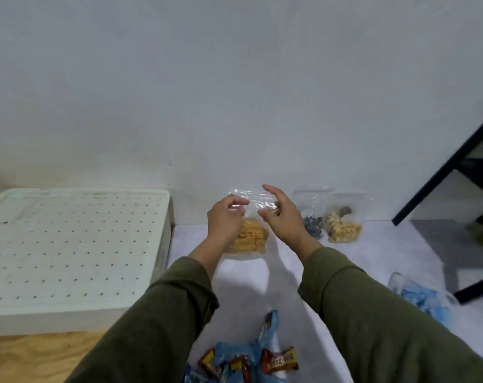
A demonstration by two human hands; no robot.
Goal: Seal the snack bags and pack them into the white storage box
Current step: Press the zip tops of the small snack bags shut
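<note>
A clear zip bag of orange-yellow snack sticks point(250, 239) stands upright on the white table against the wall. My left hand point(226, 219) pinches the bag's upper left part with curled fingers. At the bag's top right is my right hand point(281, 217), its fingers spread and bent loosely; whether it grips the plastic is unclear. The white storage box point(68, 250) sits at the left with its perforated lid on.
Two more clear bags lean on the wall at the right, one with dark pieces point(313, 225) and one with pale nuts point(344, 228). Wrapped candies point(248, 360) lie at the near edge. A bag of blue packets point(425, 299) lies far right beside a black frame point(442, 167).
</note>
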